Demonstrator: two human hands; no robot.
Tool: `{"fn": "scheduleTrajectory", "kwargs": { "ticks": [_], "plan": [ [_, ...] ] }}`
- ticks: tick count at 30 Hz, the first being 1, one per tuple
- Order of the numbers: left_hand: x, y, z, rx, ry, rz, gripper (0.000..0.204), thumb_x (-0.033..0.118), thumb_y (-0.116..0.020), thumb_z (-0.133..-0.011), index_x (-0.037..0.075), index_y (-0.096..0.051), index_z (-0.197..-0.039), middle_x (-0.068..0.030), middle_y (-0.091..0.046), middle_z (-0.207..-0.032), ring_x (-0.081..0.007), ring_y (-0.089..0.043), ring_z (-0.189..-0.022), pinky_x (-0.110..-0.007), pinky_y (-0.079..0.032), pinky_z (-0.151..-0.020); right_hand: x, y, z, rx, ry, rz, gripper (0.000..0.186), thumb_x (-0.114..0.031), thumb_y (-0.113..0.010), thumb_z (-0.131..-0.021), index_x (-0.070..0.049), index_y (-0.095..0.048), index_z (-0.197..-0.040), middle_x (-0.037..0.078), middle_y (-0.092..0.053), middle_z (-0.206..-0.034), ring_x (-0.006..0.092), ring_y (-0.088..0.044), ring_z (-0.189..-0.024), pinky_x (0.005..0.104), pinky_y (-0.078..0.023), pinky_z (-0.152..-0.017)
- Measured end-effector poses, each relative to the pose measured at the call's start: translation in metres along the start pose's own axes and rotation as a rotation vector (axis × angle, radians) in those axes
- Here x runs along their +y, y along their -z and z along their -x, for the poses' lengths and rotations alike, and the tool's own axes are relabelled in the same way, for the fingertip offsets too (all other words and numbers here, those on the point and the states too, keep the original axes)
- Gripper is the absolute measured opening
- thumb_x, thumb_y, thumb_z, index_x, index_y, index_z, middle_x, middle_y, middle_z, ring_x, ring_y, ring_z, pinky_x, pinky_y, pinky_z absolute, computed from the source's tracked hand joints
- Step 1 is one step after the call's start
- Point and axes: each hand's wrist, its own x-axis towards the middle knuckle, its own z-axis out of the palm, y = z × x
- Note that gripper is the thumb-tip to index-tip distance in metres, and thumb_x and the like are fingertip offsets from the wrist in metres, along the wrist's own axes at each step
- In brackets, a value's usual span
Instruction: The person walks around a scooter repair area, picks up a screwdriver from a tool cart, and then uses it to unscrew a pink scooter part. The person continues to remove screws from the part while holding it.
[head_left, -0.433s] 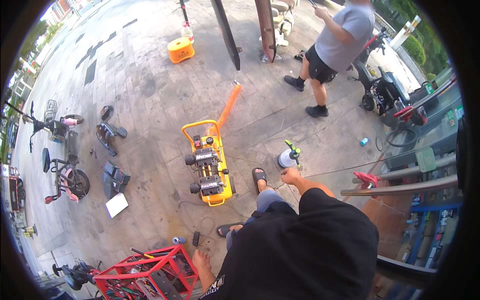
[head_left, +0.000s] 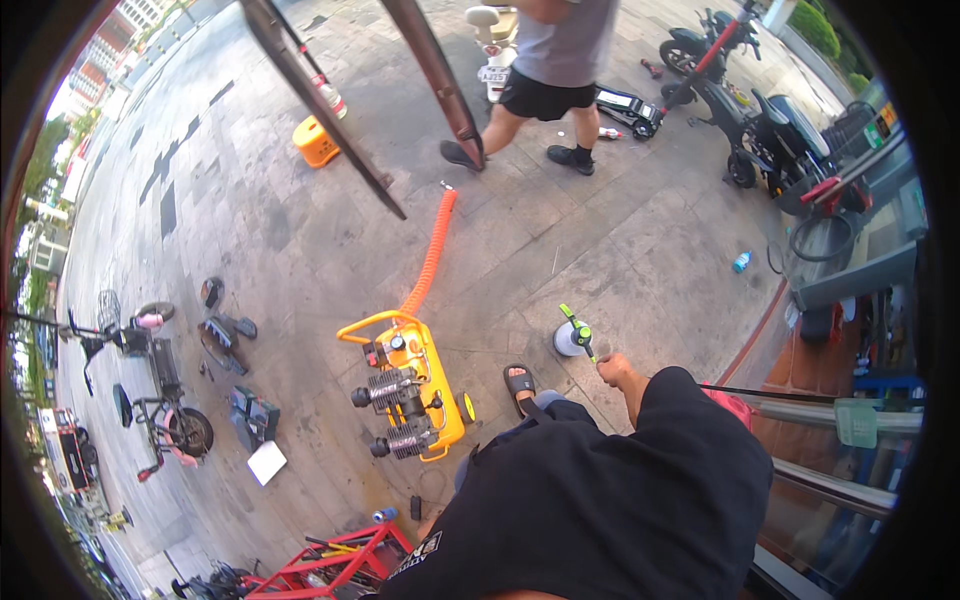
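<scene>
My right hand (head_left: 615,371) reaches out ahead of me, fingers curled together; what they hold, if anything, I cannot make out. Just beyond it on the paving stands a pump spray bottle (head_left: 570,340), whitish with a green and black trigger head. Its handle ends close to my fingers, but whether they touch I cannot tell. My left hand is out of sight, behind my black shirt or past the lower edge. Ahead and to the left sits a yellow air compressor (head_left: 432,400), its orange coiled hose (head_left: 432,255) stretching away from it.
A red tool rack (head_left: 345,565) stands at the lower left. Two dark metal posts (head_left: 430,70) rise ahead, where another person (head_left: 560,60) walks. Bikes (head_left: 150,370) and loose parts lie left. A scooter (head_left: 760,130) is at the far right, a glass door with rails (head_left: 830,485) nearer.
My view has turned to the right and shifted. My left hand, earlier beside the red rack, has left the picture. The other person has stepped leftward toward the posts.
</scene>
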Motion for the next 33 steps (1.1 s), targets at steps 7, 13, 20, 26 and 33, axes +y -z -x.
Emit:
{"fn": "scheduleTrajectory", "kwargs": {
  "ticks": [7,13,20,26,33],
  "plan": [
    [0.096,0.035,-0.038,-0.059,-0.009,0.089,0.027,0.029,-0.058,-0.091,0.007,-0.063,-0.107,-0.0128,-0.067,-0.079,-0.0306,-0.066,-0.073,-0.043,-0.047,-0.061,-0.034,0.024,-0.033,0.176,0.117,-0.191,0.033,-0.023,-0.062,-0.079,-0.009,-0.076,-0.106,0.017,-0.073,-0.097,0.0302,-0.069,-0.091,0.0388,-0.054,-0.082],
    [0.157,0.083,-0.082,-0.074,-0.055,-0.031,0.026,0.027,-0.059,-0.091,0.006,-0.062,-0.105,-0.0123,-0.066,-0.075,-0.0281,-0.065,-0.067,-0.041,-0.047,-0.056,-0.052,0.015,-0.025,0.185,0.155,-0.155,0.031,-0.022,-0.061,-0.081,-0.006,-0.075,-0.104,0.017,-0.074,-0.095,0.0248,-0.070,-0.089,0.0361,-0.054,-0.080],
    [0.251,0.138,-0.170,-0.175,-0.112,-0.031,0.024,0.024,-0.059,-0.091,0.004,-0.061,-0.104,-0.0117,-0.064,-0.070,-0.0251,-0.065,-0.061,-0.038,-0.046,-0.051,-0.039,0.002,-0.012,0.274,-0.111,-0.444,0.028,-0.016,-0.061,-0.081,-0.005,-0.075,-0.103,0.010,-0.069,-0.078,0.0205,-0.065,-0.071,0.0346,-0.051,-0.065],
    [0.390,0.158,-0.167,-0.137,0.031,0.296,0.014,0.017,-0.060,-0.088,0.006,-0.062,-0.097,-0.0049,-0.056,-0.069,-0.0163,-0.050,-0.048,-0.030,-0.033,-0.037,-0.038,-0.003,-0.009,0.333,-0.130,-0.584,0.026,-0.011,-0.058,-0.084,-0.004,-0.073,-0.104,0.004,-0.064,-0.071,0.0126,-0.056,-0.055,0.0296,-0.044,-0.047],
    [0.463,0.147,-0.149,0.057,0.092,0.508,0.016,0.022,-0.065,-0.088,0.008,-0.063,-0.095,-0.0036,-0.056,-0.071,-0.0132,-0.048,-0.051,-0.028,-0.031,-0.039,-0.051,0.021,-0.019,0.140,-0.365,-0.577,0.024,-0.010,-0.059,-0.085,-0.005,-0.072,-0.104,0.005,-0.067,-0.080,0.0145,-0.059,-0.061,0.0293,-0.046,-0.049]
  ]
}}
